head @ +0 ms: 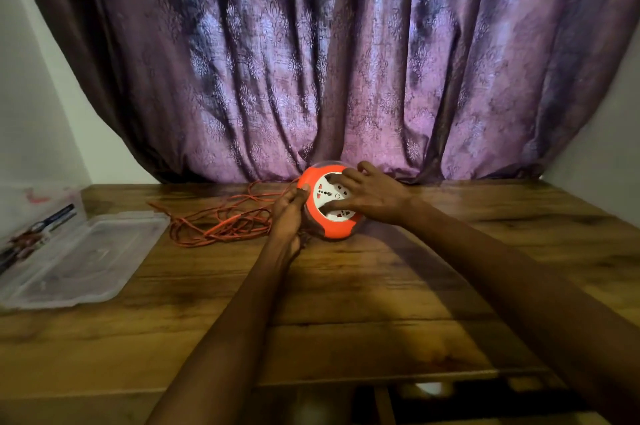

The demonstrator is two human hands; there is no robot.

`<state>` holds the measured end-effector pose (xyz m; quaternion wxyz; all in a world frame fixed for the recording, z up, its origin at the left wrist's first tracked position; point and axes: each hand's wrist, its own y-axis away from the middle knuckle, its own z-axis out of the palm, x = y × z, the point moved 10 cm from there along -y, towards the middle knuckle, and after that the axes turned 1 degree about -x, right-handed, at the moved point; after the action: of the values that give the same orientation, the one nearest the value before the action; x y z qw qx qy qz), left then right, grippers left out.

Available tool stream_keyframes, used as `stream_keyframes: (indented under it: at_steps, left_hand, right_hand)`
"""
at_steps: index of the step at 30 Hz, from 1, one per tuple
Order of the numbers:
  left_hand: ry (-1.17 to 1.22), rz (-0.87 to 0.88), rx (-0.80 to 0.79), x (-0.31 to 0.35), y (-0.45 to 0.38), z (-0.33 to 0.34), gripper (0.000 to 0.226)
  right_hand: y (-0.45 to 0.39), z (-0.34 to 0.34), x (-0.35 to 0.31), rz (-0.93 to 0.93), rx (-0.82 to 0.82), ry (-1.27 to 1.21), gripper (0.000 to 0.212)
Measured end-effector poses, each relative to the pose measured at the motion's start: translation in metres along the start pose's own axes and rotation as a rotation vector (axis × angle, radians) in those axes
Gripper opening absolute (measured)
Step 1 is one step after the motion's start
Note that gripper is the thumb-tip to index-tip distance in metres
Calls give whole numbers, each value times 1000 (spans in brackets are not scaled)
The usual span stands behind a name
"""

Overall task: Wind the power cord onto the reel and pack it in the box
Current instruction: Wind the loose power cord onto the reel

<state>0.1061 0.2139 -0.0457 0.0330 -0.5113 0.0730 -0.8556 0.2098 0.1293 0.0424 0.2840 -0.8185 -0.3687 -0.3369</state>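
— Near the table's (346, 286) far edge, by the curtain (329, 61): orange reel (332, 232), tilted up on its side. Both arms stretched forward to it.

— Left hand (289, 213)?

— Curled round the reel's left rim, thumb on the orange edge; grip clenched on it.

— Right hand (369, 194)?

— Laid over the white socket face, fingers spread, pressing, nothing grasped.

— Cord (221, 222)?

— Loose tangle left of the reel. Clear plastic box (20, 203) and lid (86, 258) at far left.
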Motion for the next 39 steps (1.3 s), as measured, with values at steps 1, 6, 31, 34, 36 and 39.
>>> stream_keyframes:
  at_steps: [1,6,31,34,36,39]
  left_hand:
    - [-3,-6,9,0,0,-1,22]
    - [-23,-1,14,-4,5,6,32]
    - [-11,-45,-11,-13,8,17,18]
    - [-185,-10,-4,2,15,20,15]
    - [-549,245,59,38,25,16,25]
    - [-944,729,212,98,64,14,23]
  right_hand:
    - [0,2,1,14,-15,30,43]
    - [-3,31,17,220,-233,-20,53]
    - [70,117,42,1299,478,-2022,39]
    - [79,120,36,1384,676,-2052,31]
    - [81,118,36,1410,736,-2023,26]
    - [82,113,43,1404,761,-1985,24]
